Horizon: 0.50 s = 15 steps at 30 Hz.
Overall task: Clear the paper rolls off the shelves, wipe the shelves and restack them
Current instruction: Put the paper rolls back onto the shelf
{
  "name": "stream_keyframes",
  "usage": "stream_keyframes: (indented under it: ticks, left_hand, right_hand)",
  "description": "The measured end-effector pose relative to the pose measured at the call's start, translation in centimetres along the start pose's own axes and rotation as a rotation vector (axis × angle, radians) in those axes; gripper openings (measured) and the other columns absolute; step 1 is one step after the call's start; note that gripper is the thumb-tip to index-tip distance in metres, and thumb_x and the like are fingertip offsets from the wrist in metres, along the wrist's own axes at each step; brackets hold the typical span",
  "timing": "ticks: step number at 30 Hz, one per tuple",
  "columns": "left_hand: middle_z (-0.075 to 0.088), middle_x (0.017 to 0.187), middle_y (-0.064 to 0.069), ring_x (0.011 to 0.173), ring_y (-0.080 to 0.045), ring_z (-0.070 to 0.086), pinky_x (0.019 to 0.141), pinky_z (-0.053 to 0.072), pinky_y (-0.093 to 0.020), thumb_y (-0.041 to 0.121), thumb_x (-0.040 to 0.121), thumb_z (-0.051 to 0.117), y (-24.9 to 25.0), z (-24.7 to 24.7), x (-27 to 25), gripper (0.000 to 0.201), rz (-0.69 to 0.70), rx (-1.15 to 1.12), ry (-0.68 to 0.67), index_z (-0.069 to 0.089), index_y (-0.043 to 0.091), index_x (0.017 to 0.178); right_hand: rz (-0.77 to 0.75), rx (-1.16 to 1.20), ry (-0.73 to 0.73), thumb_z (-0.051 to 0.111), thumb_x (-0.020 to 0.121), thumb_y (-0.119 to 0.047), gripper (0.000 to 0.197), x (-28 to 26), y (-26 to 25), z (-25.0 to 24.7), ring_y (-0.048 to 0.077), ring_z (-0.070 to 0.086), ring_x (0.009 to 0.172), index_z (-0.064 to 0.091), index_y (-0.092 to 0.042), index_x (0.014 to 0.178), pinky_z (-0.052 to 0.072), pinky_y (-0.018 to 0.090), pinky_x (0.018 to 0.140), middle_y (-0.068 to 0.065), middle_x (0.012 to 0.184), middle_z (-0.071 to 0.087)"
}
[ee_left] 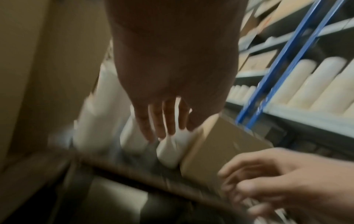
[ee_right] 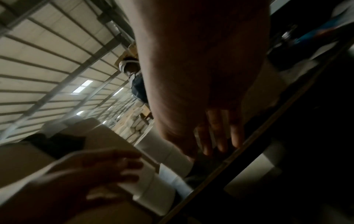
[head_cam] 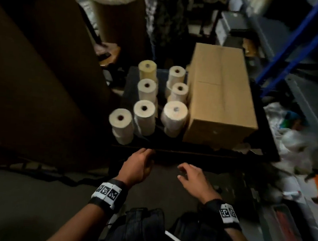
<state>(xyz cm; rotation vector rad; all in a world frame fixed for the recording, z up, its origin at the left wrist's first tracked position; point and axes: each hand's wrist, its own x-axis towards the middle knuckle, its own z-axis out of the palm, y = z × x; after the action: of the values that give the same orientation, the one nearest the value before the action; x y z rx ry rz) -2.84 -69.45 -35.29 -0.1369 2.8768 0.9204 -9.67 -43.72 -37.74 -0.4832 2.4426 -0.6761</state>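
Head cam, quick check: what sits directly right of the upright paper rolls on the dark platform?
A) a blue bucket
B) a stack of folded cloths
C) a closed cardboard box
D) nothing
C: a closed cardboard box stands right beside the paper rolls on the dark platform; both hands are empty in front of it.

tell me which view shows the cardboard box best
The head view: the whole cardboard box shows from above, beside the paper rolls. Left wrist shows one blurred corner; right wrist shows only a dim tan surface that cannot be identified.
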Motion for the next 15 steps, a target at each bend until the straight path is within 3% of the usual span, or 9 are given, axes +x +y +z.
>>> stream_keyframes:
  ticks: [2, 4, 7, 12, 15]
  left_hand:
    - [0.059, 0.120, 0.008, 0.105, -0.020, 0.062, 0.075, 0.057, -0.042, 0.038, 0.097, 0.055, -0.7, -3.5, 0.2, 0.033, -0.003, 0.076, 0.140, 0.058, 0.033, 0.129]
    - [0.057, 0.119, 0.005, 0.107, -0.021, 0.058, 0.074, 0.056, -0.042, 0.038, 0.096, 0.059, -1.0, -6.9, 1.0, 0.034, -0.024, 0.137, 0.266, 0.058, 0.029, 0.128]
    - [0.053, 0.136, -0.006, 0.123, -0.031, 0.049, 0.088, 0.054, -0.047, 0.046, 0.087, 0.070, -2.7, -10.0, 3.9, 0.059, -0.126, 0.255, 0.354, 0.054, 0.021, 0.138]
    - [0.026, 0.164, -0.011, 0.147, -0.038, 0.025, 0.112, 0.043, -0.056, 0.060, 0.080, 0.074, -6.1, -10.4, 9.1, 0.098, -0.384, 0.309, 0.123, 0.026, 0.028, 0.160]
    - [0.015, 0.166, -0.006, 0.145, -0.041, 0.022, 0.104, 0.047, -0.063, 0.058, 0.079, 0.078, -7.0, -9.3, 10.8, 0.105, -0.453, 0.192, 0.012, 0.014, 0.038, 0.160]
  right_hand:
    - [-0.056, -0.033, -0.039, 0.066, 0.099, -0.032, 0.035, 2.9, -3.0, 0.8, 0.013, 0.056, 0.113, 0.057, -0.029, 0.133, 0.051, 0.036, 0.098, -0.006, 0.121, 0.058]
    - [-0.132, -0.057, -0.063, 0.068, 0.096, -0.031, 0.037, 5.3, -5.6, 1.6, 0.017, 0.060, 0.112, 0.058, -0.027, 0.131, 0.052, 0.037, 0.096, -0.003, 0.119, 0.060]
    - [-0.228, -0.088, -0.104, 0.069, 0.093, -0.030, 0.037, 8.2, -8.6, 2.2, 0.022, 0.062, 0.109, 0.059, -0.022, 0.128, 0.054, 0.040, 0.092, 0.000, 0.115, 0.061]
    - [-0.294, -0.124, -0.149, 0.070, 0.091, -0.029, 0.037, 11.9, -11.1, 2.8, 0.029, 0.062, 0.109, 0.059, -0.016, 0.124, 0.053, 0.044, 0.091, 0.006, 0.110, 0.061]
    - [-0.306, -0.135, -0.197, 0.069, 0.092, -0.028, 0.042, 14.2, -11.7, 3.0, 0.030, 0.060, 0.112, 0.056, -0.015, 0.129, 0.052, 0.044, 0.092, 0.008, 0.115, 0.059]
